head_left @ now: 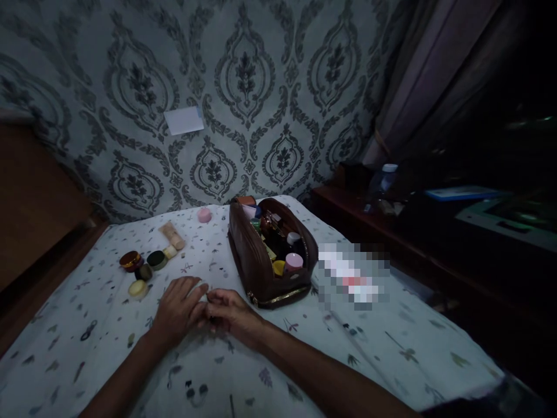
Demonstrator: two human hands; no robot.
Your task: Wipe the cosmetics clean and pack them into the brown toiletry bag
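My left hand (178, 310) and my right hand (237, 315) meet low over the patterned bed sheet (243, 371). Their fingers are curled together at the tips, around something small and dark that I cannot make out. Right beside my right hand stands a brown toiletry bag (252, 258), unzipped along its top. Inside it are a pink-lidded jar (293, 263), a white-capped bottle (293, 238), a yellow item (279, 267) and other small containers. Beyond my left hand lie a yellow-lidded jar (138, 289), a dark green-lidded jar (156, 260), a brown jar with a gold band (131, 260) and a beige tube (172, 235).
Near the wall sits a pink round container (204, 215). A pixelated patch (352, 278) hides a pale and red item right of the bag. Past the bed's right edge is a dark red ledge (335, 200) with a clear bottle (383, 183). Brown furniture (39, 197) stands left.
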